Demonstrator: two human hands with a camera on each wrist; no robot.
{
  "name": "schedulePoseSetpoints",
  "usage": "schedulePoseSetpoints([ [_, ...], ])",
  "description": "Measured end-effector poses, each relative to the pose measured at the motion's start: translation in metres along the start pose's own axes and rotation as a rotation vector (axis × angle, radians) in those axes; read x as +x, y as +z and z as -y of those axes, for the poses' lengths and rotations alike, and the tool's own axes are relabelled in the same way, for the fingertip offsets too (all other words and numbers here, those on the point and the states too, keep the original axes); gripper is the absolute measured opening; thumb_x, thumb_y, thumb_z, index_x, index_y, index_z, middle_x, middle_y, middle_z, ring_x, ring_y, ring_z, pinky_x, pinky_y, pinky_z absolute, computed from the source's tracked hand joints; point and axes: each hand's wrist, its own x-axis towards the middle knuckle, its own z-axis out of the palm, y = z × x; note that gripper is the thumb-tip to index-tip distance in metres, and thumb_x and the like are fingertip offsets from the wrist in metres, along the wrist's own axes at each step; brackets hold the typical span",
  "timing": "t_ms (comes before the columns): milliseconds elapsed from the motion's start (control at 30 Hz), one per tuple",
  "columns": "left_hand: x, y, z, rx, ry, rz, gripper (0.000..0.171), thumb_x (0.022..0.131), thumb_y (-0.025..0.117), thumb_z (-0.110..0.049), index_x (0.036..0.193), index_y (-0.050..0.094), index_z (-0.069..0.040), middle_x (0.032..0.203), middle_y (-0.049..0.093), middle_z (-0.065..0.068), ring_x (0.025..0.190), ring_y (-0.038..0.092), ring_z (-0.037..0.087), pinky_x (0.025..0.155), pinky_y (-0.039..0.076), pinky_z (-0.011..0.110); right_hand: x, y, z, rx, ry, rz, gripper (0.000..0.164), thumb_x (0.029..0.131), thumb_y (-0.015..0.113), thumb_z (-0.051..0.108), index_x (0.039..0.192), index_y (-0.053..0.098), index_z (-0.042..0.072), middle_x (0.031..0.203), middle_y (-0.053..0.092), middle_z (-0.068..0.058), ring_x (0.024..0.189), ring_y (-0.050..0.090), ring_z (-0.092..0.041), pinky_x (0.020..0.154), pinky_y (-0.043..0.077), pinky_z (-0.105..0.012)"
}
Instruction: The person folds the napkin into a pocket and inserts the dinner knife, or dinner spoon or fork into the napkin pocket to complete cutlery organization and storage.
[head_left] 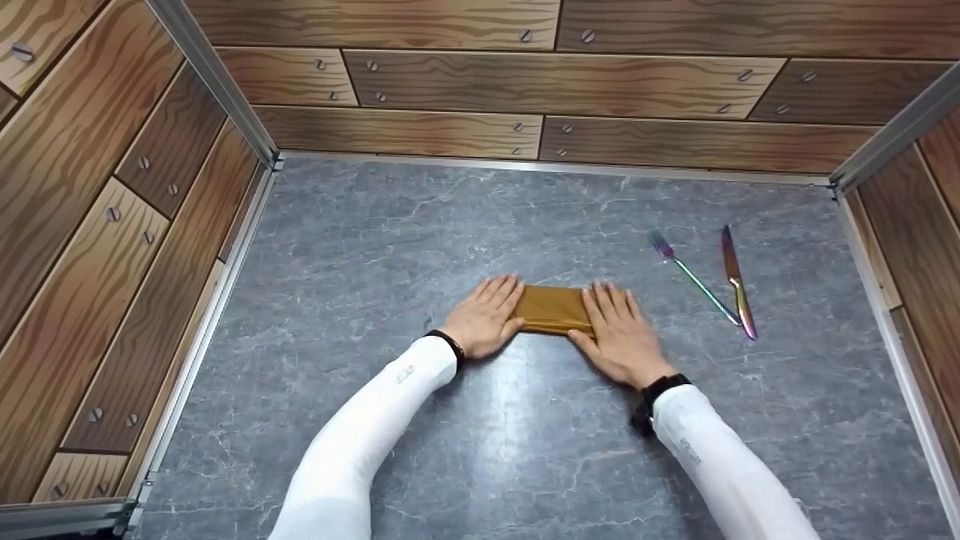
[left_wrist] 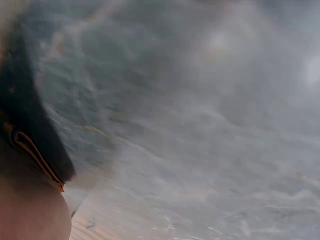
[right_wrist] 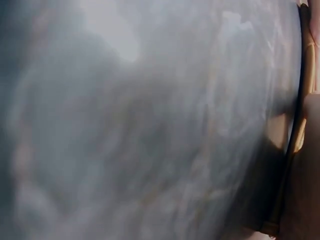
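A folded golden-brown cloth (head_left: 553,307), probably a napkin, lies flat as a narrow rectangle in the middle of the grey surface. My left hand (head_left: 484,316) rests on its left end, fingers straight and pointing away from me. On the right end lies my right hand (head_left: 621,337), its fingers extended and slightly spread and the thumb at the near edge. Both palms hide the ends of the cloth. In the left wrist view a layered cloth edge (left_wrist: 37,156) shows beside the hand; the right wrist view catches another strip of cloth (right_wrist: 300,131) at its right border.
Right of the cloth lie an iridescent fork (head_left: 699,284) and a matching table knife (head_left: 730,259), their handle ends meeting. Wood-patterned walls (head_left: 450,79) with metal rails enclose the grey marbled surface (head_left: 360,247) at the back and both sides.
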Motion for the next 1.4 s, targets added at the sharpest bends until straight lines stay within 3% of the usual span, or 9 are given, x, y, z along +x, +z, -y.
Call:
schedulePoseSetpoints([
  [333,-0.002,-0.003,0.001,-0.040,0.010,-0.013,0.070,0.104,0.014,-0.054,0.158,0.001,-0.011,0.164,-0.002,0.007,0.149,-0.004,0.022,0.118,-0.006,0.038,-0.001,-0.002,-0.001,0.034,-0.002,-0.004,0.081,0.100,0.031,0.061,0.156,0.017,0.004,0.161,0.010,-0.020,0.148,0.005,-0.037,0.117,0.000,-0.053],
  [467,-0.009,-0.007,0.006,-0.112,0.042,-0.040,0.072,0.104,0.022,-0.054,0.158,0.003,-0.010,0.164,0.000,0.009,0.149,-0.003,0.022,0.119,-0.003,0.040,-0.004,-0.007,-0.003,0.062,-0.029,0.009,0.078,0.101,0.034,0.059,0.157,0.018,0.007,0.162,0.011,-0.016,0.148,0.004,-0.034,0.117,-0.001,-0.052],
  [567,-0.018,-0.011,0.012,-0.169,0.081,-0.080,0.074,0.104,0.033,-0.052,0.158,0.007,-0.009,0.164,0.003,0.011,0.149,0.000,0.023,0.119,0.001,0.042,-0.009,-0.011,-0.007,0.068,-0.073,-0.017,0.075,0.100,0.043,0.054,0.156,0.024,0.009,0.162,0.015,-0.015,0.148,0.005,-0.035,0.118,-0.001,-0.052],
  [700,-0.030,-0.015,0.022,-0.184,0.173,-0.192,0.065,0.101,0.052,-0.040,0.154,0.030,-0.009,0.160,0.023,0.011,0.147,0.016,0.026,0.119,0.007,0.044,-0.018,-0.016,-0.017,0.064,-0.162,-0.134,0.065,0.095,0.062,0.040,0.146,0.045,0.004,0.156,0.031,-0.017,0.145,0.017,-0.038,0.118,0.008,-0.052],
  [833,-0.039,-0.016,0.029,-0.181,0.232,-0.265,0.041,0.094,0.063,-0.026,0.133,0.053,-0.015,0.140,0.044,0.005,0.137,0.034,0.023,0.118,0.014,0.041,-0.027,-0.020,-0.028,0.087,-0.219,-0.247,0.051,0.088,0.073,0.025,0.131,0.061,0.000,0.143,0.049,-0.018,0.137,0.034,-0.038,0.114,0.021,-0.054],
  [1067,-0.043,-0.012,0.034,-0.178,0.183,-0.208,0.036,0.094,0.061,-0.024,0.129,0.055,-0.018,0.134,0.048,-0.001,0.130,0.039,0.018,0.111,0.030,0.034,-0.037,-0.018,-0.040,0.139,-0.199,-0.216,0.048,0.090,0.072,0.021,0.132,0.060,0.000,0.135,0.055,-0.017,0.126,0.048,-0.037,0.105,0.035,-0.055],
  [1200,-0.042,-0.015,0.033,-0.149,0.187,-0.242,0.035,0.092,0.063,-0.021,0.127,0.060,-0.016,0.127,0.053,-0.001,0.121,0.046,0.019,0.102,0.040,0.036,-0.037,-0.014,-0.041,0.120,-0.201,-0.205,0.046,0.093,0.068,0.019,0.135,0.059,0.001,0.137,0.055,-0.015,0.124,0.050,-0.036,0.102,0.038,-0.055],
  [1400,-0.038,-0.018,0.026,-0.008,0.170,-0.293,0.022,0.087,0.063,-0.012,0.109,0.063,-0.014,0.111,0.056,0.003,0.103,0.055,0.024,0.079,0.052,0.041,-0.034,-0.015,-0.038,0.099,-0.207,-0.212,0.045,0.092,0.067,0.016,0.133,0.060,0.001,0.136,0.056,-0.015,0.121,0.052,-0.036,0.100,0.041,-0.054],
])
